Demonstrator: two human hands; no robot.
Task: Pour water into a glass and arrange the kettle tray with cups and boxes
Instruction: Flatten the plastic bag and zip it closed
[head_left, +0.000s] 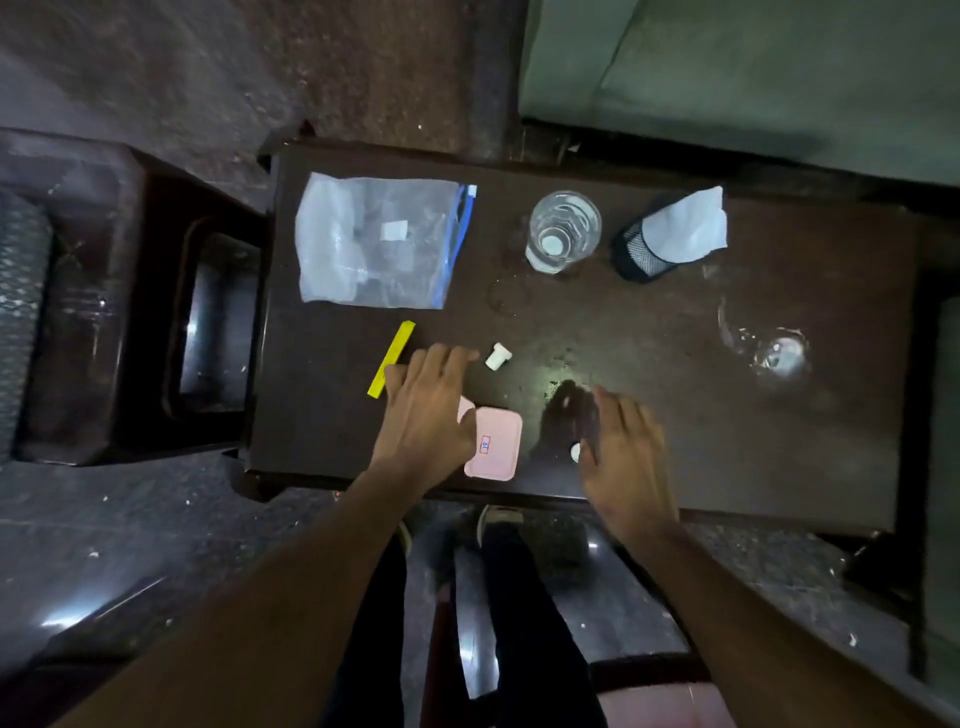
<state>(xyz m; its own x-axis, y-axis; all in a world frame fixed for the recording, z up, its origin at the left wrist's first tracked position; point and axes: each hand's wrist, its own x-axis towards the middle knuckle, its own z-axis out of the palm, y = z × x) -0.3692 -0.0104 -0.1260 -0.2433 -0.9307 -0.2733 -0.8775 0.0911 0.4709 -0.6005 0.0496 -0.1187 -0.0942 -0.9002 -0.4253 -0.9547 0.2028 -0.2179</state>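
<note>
The dark brown wooden table (649, 322) fills the middle of my view, its glossy top streaked with wet marks. To its left stands a dark wooden chair (119, 312), and beyond the far edge lies a grey-green cushion (753, 67).

Next in size is the clear plastic zip bag with a blue seal (382, 241), lying flat at the far left of the table. My left hand (428, 408) reaches over the near edge with its fingers stretched forward and loose, gripping nothing; its palm covers part of the pale pink rectangular box (493, 449), which sits at the near edge between my hands. Whether the palm actually touches the box I cannot tell. My right hand (623, 449) hovers flat to the right of the box, fingers straight and spread, its grip also empty.

At the far side, the black mesh cup stuffed with white tissue (662, 241) stands tilted in the view, and just left of it stands the clear drinking glass (563, 231), upright, with water in it. Well to the right, a second clear glass (774, 351) stands alone and is hard to make out.

The yellow flat strip (392, 358) lies slanted just beside my left fingers. A small white cap (498, 356) lies near my left fingertips, and a tiny white round piece (575, 452) shows at the thumb side of my right hand.
</note>
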